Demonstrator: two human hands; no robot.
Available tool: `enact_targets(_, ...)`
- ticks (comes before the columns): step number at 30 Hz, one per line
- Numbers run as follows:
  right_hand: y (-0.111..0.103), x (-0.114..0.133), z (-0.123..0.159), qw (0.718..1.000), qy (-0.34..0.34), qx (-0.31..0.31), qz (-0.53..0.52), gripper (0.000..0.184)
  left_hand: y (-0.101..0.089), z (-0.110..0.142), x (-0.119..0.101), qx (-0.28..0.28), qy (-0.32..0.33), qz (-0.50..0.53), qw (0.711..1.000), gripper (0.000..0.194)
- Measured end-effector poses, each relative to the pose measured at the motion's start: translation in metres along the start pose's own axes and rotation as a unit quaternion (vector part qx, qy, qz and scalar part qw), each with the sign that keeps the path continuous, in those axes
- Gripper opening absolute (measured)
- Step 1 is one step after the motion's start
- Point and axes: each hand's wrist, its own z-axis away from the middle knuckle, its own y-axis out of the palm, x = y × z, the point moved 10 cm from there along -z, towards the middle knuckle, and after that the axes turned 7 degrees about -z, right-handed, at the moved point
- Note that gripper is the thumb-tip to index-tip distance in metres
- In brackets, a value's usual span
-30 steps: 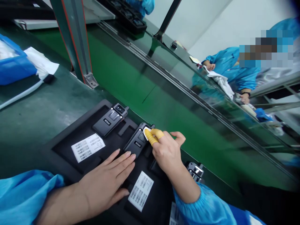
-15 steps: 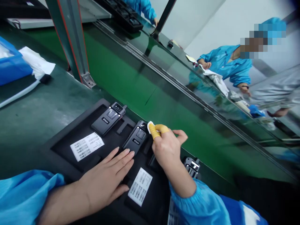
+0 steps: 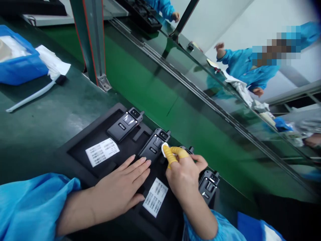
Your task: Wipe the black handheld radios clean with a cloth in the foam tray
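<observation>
A black two-way radio marked Riton (image 3: 153, 151) lies face up in a dark foam tray (image 3: 84, 135). My left hand (image 3: 122, 184) lies flat, fingers stretched, its fingertips resting on the radio's lower end. Yellow finger cots cover two fingers of my right hand (image 3: 182, 170), which pinches a small white wiping cloth (image 3: 164, 149) against the radio's right edge. Further left in the tray sits another Riton radio (image 3: 122, 126). A third radio (image 3: 187, 149) is mostly behind my right hand, and one more radio (image 3: 208, 184) shows beyond my wrist. White barcode labels (image 3: 102, 152) lie beside the radios.
A metal post (image 3: 93, 43) rises at the bench edge, beyond which runs a green conveyor belt (image 3: 150, 87). At left stand a blue bin (image 3: 25, 70) and a pale cable-like strip (image 3: 32, 97). Across the belt, a person in blue (image 3: 260, 57) works.
My right hand has moved the cloth from the radio's top corner down along its right edge. My left hand stays on the radio. The view has shifted, and the co-worker across has raised a hand.
</observation>
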Motion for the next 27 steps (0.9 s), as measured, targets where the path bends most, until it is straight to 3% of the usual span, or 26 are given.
enact_targets(3,0.012,0.027,-0.001,0.998,-0.052,0.027,-0.029,0.036,0.001,0.0,0.001,0.002,-0.003,0.003,1.0,0.051)
enact_targets(6,0.015,0.038,0.002,0.996,-0.079,0.03,-0.03,0.032,0.004,0.0,0.002,0.012,-0.009,0.01,1.0,0.054)
enact_targets(12,0.011,0.029,0.012,0.998,-0.051,0.035,-0.014,0.032,0.003,0.0,0.0,0.019,-0.004,-0.002,1.0,0.052)
enact_targets(20,0.008,0.05,-0.008,0.996,-0.085,0.007,-0.022,0.029,0.005,-0.002,0.001,0.04,-0.006,0.01,0.999,0.056)
enact_targets(27,0.004,0.032,0.019,0.998,-0.053,0.019,0.004,0.03,-0.002,-0.002,0.0,0.027,0.002,-0.001,1.0,0.05)
